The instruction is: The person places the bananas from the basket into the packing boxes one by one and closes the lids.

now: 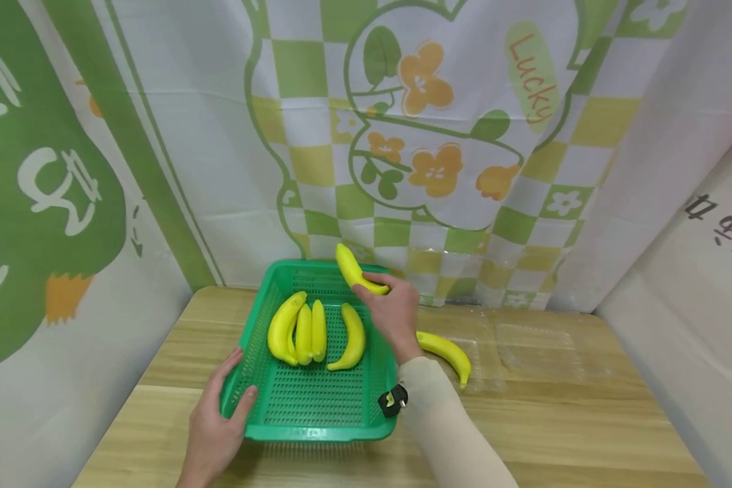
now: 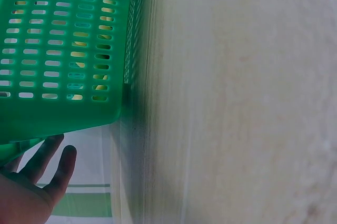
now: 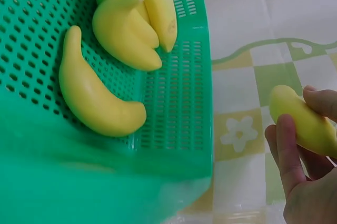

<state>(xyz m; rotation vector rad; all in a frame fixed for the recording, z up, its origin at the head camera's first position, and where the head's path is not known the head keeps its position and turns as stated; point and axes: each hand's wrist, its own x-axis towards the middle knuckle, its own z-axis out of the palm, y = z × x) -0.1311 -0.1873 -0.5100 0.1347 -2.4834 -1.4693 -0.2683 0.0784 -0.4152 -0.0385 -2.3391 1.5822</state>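
My right hand (image 1: 395, 308) pinches a yellow banana (image 1: 350, 266) between thumb and fingers, above the far right corner of a green plastic basket (image 1: 317, 432). The right wrist view shows this banana (image 3: 303, 121) gripped near the basket's wall. At the basket's near left corner, my left hand (image 1: 216, 420) holds the rim, its thumb on the inner side and its fingers outside. Several bananas lie in the basket: a group on the left (image 1: 285, 330) and a single curved banana (image 1: 354, 339) apart to their right. Another banana (image 1: 448, 354) lies on the table, right of the basket.
Clear plastic packaging (image 1: 539, 349) lies on the wooden table (image 1: 561, 427) at the right. A printed green and white curtain (image 1: 299, 156) hangs behind the table. A small black object (image 1: 393, 401) shows at my right sleeve, beside the basket's right rim.
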